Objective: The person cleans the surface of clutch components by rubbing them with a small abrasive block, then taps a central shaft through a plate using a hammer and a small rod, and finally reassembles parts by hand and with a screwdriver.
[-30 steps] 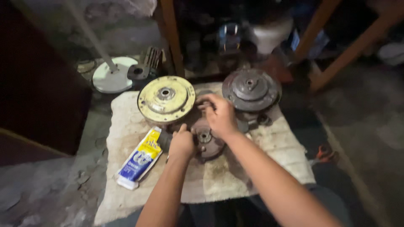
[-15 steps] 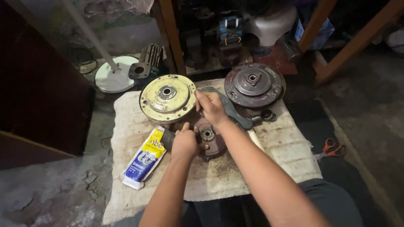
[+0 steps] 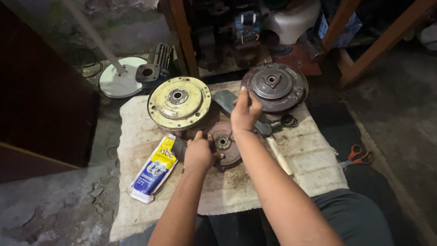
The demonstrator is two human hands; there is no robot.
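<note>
Small rusty round part (image 3: 226, 145): lies on the stained cloth (image 3: 314, 164) near its middle, flat, with a bright hub at its centre. Left hand (image 3: 199, 154) rests on its left edge, fingers curled over the rim and touching it; the grip looks closed on the rim, though the fingertips are hidden behind the hand.

Right hand (image 3: 245, 114): raised just above and behind the small round part, apart from it. Its fingers are pressed together, fingertips pointing up toward the near edge of the dark round disc (image 3: 275, 87) (whether they pinch anything is hidden, so I cannot tell).

Dark round disc: stands at the back right of the cloth, flat, with a raised hub.

Pale yellow disc (image 3: 179, 102): back left of the cloth, flat, just beside the small round part and well left of the right hand.

Grey flat metal piece (image 3: 224, 100): between the two large discs, partly behind the right hand.

Blue, yellow and white tube (image 3: 153, 169): lies aslant on the cloth, just left of the left hand.

Wooden handle (image 3: 279, 156): lies on the cloth, right of the right forearm.

Small ring (image 3: 288, 120): below the dark disc.

Orange-handled scissors (image 3: 358, 156): on the floor, off the cloth's right edge.

White round base (image 3: 119, 83): on the floor behind the cloth, with a pole rising from it.
</note>
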